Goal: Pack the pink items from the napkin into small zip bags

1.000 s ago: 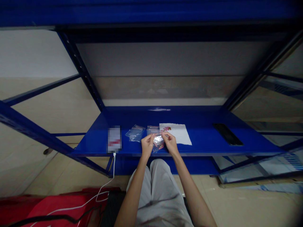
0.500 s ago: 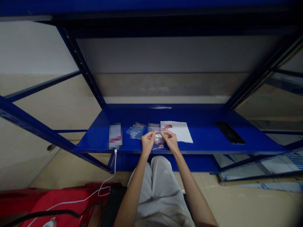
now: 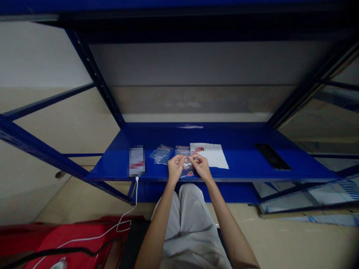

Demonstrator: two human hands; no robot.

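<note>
Close to the front edge of the blue shelf, my left hand and my right hand pinch a clear zip bag between them, thumbs and fingertips nearly meeting at its upper part. Small pink pieces show in the bag's lower corner. Just behind my hands lies another clear plastic bag, partly covered. More clear zip bags rest left of my left hand. A white paper sheet sits beyond my right hand, with pink and brown pieces on its left part.
A black phone lies on the blue shelf at the right. At the left is a blurred-out device with a white cable hanging over the edge. A red stool stands low at the left. Blue posts flank the shelf.
My hands stay almost in place, still on the bag; the right fingers have shifted very slightly left. Everything else lies as it was.
</note>
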